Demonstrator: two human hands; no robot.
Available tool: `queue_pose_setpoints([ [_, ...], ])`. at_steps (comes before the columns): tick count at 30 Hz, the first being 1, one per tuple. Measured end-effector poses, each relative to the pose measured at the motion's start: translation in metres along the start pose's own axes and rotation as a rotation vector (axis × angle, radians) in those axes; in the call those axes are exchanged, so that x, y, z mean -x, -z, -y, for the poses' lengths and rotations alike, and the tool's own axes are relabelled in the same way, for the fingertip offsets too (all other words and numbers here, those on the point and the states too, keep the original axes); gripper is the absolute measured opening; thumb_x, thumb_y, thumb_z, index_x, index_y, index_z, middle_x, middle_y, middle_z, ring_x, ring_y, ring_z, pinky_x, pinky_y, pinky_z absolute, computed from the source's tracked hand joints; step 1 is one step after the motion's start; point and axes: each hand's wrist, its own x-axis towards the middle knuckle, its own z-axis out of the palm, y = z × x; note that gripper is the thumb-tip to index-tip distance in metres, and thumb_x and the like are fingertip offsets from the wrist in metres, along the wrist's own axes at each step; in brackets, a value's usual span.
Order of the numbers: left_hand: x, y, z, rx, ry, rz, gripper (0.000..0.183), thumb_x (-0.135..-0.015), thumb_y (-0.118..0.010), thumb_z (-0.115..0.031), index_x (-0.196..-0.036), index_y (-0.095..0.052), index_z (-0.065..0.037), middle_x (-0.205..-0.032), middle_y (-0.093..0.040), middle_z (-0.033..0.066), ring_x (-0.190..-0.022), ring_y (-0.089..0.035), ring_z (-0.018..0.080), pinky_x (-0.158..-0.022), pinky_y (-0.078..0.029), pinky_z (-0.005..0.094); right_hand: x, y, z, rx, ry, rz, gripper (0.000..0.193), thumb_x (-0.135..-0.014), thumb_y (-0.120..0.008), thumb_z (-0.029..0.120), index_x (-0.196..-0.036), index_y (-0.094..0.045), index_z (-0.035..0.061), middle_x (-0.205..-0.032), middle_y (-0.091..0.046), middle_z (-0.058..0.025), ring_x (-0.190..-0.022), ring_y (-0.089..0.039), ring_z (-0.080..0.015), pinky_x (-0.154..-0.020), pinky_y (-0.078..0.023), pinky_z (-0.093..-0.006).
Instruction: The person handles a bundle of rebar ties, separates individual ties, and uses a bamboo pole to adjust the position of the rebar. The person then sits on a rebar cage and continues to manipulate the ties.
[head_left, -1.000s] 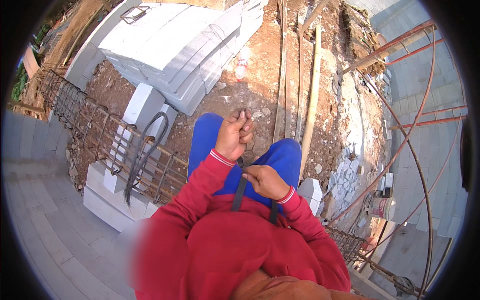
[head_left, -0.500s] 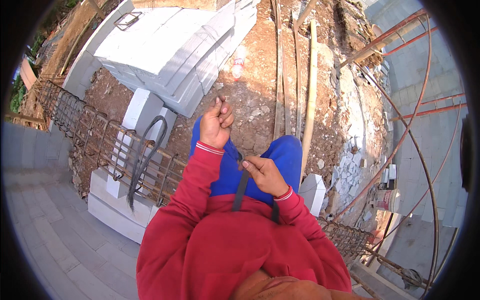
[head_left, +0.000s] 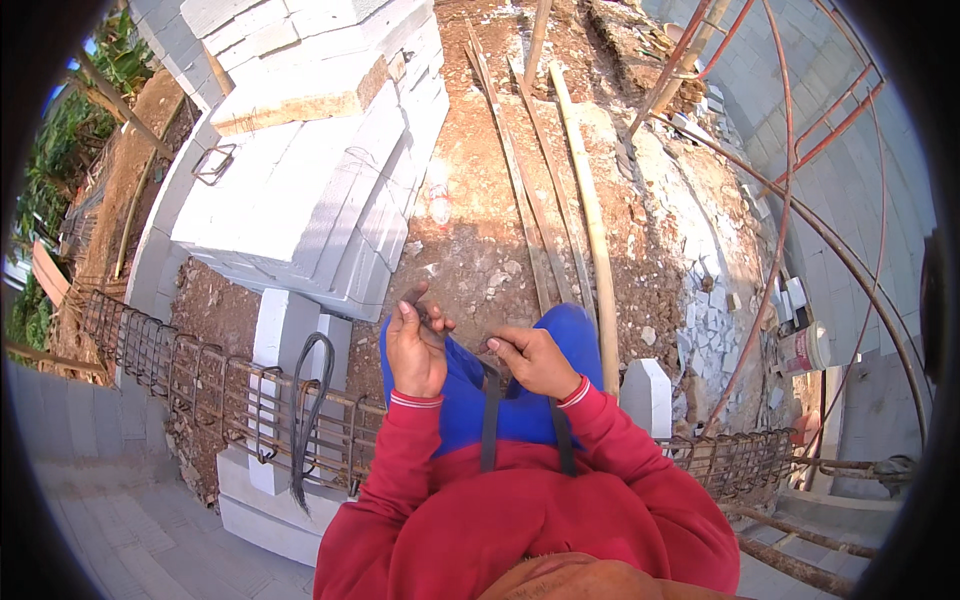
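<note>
My left hand [head_left: 416, 355] is palm up above my left knee, its fingers curled. A small dark shape shows at its thumb and fingertips, too indistinct to name. My right hand [head_left: 540, 358] is pinched over my lap; what sits between its fingertips, if anything, is too small to make out. The two hands are a short gap apart. Below them hang two black straps [head_left: 490, 425] across my blue trousers [head_left: 470, 385]. To the left, a bent bundle of dark thin wire [head_left: 305, 420] hangs over a rebar cage [head_left: 225, 380].
White blocks [head_left: 290, 190] are stacked ahead on the left, with a wooden board [head_left: 300, 105] on top. Long planks and a bamboo pole [head_left: 590, 220] lie on rubble ground. At right are red scaffold bars [head_left: 835, 130], a bucket [head_left: 805, 350] and another rebar cage [head_left: 740, 460].
The view has shifted, showing more ground ahead. My left hand has come down closer to the level of my right, which stays pinched near my lap.
</note>
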Motion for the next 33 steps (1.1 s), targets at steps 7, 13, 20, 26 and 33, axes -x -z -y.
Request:
queue_pose_setpoints([
  [7, -0.021, 0.0, -0.013, 0.246, 0.213, 0.124, 0.025, -0.106, -0.046, -0.029, -0.101, -0.053, -0.006, -0.067, -0.039, -0.0019, -0.053, -0.031, 0.0063, -0.046, -0.027, 0.022, 0.01, -0.01, 0.015, 0.086, 0.16, 0.08, 0.017, -0.097, -0.058, 0.018, -0.099, -0.066, 0.003, -0.069, -0.063, -0.0171, -0.062, -0.065, -0.0309, -0.059, -0.049, -0.0397],
  [13, -0.024, 0.001, -0.017, 0.166, 0.18, 0.191, 0.024, -0.106, -0.046, -0.028, -0.101, -0.054, -0.006, -0.067, -0.043, -0.0017, -0.053, -0.035, 0.0065, -0.046, -0.028, 0.0219, 0.017, -0.006, 0.007, 0.131, 0.143, 0.089, 0.019, -0.099, -0.056, 0.018, -0.099, -0.067, 0.003, -0.073, -0.064, -0.0112, -0.065, -0.062, -0.0169, -0.06, -0.048, -0.0327],
  [20, -0.01, -0.015, 0.001, -0.461, -0.058, 0.238, 0.034, -0.104, -0.052, -0.031, -0.091, -0.063, -0.002, -0.084, -0.066, 0.0059, -0.063, -0.052, 0.0063, -0.055, -0.038, 0.0184, 0.008, 0.001, 0.002, -0.325, -0.171, 0.147, 0.022, -0.1, -0.056, 0.021, -0.103, -0.068, 0.0022, -0.075, -0.064, -0.0065, -0.069, -0.058, -0.0112, -0.062, -0.047, -0.0294],
  [26, -0.005, -0.006, 0.006, -0.361, -0.013, 0.1, 0.03, -0.102, -0.057, -0.026, -0.088, -0.064, -0.001, -0.074, -0.062, 0.0043, -0.057, -0.043, 0.0036, -0.05, -0.032, 0.0185, 0.009, -0.013, -0.001, 0.112, 0.107, -0.083, 0.02, -0.101, -0.056, 0.015, -0.107, -0.064, -0.0014, -0.07, -0.063, -0.0113, -0.059, -0.057, -0.0128, -0.056, -0.046, -0.0302],
  [33, 0.001, -0.006, 0.02, -0.302, 0.132, -0.091, 0.029, -0.103, -0.056, -0.024, -0.088, -0.064, -0.001, -0.073, -0.061, 0.0031, -0.058, -0.045, 0.004, -0.05, -0.033, 0.0179, 0.017, -0.021, 0.0, 0.246, 0.144, -0.132, 0.015, -0.098, -0.056, 0.015, -0.099, -0.065, 0.0031, -0.068, -0.062, -0.0152, -0.059, -0.063, -0.0318, -0.051, -0.046, -0.0388],
])
